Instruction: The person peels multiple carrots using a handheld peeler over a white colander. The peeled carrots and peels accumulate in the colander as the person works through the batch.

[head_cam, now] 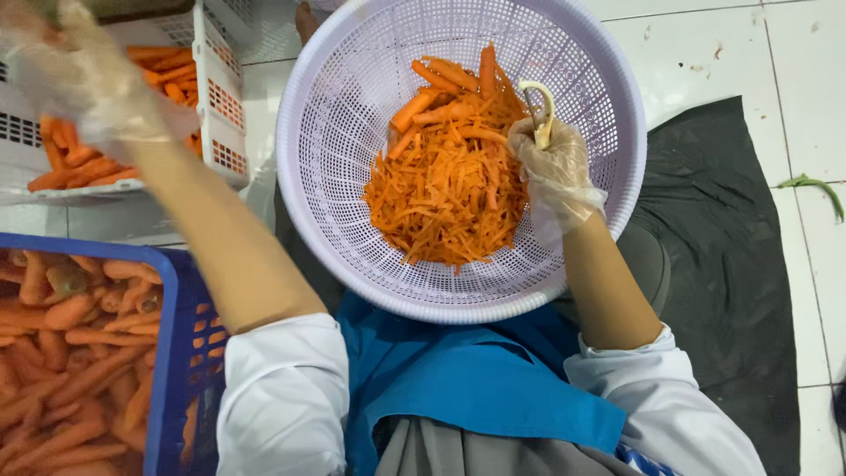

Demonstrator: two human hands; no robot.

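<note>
A round pale lilac colander basket point(344, 132) rests on my lap and holds a heap of orange carrot peelings point(445, 194) and a few peeled carrots point(441, 110). My right hand point(551, 172), in a clear plastic glove, is over the basket's right side and grips a cream-coloured peeler point(539, 110). My left hand point(84, 75), also gloved and blurred, reaches up to the far left over a white crate point(220, 106) of carrots; whether it holds anything I cannot tell.
A blue crate point(181, 353) full of unpeeled carrots stands at the lower left. A black mat point(723, 247) lies on the white tiled floor to the right, with a green scrap point(815, 189) near the right edge. I wear a blue apron.
</note>
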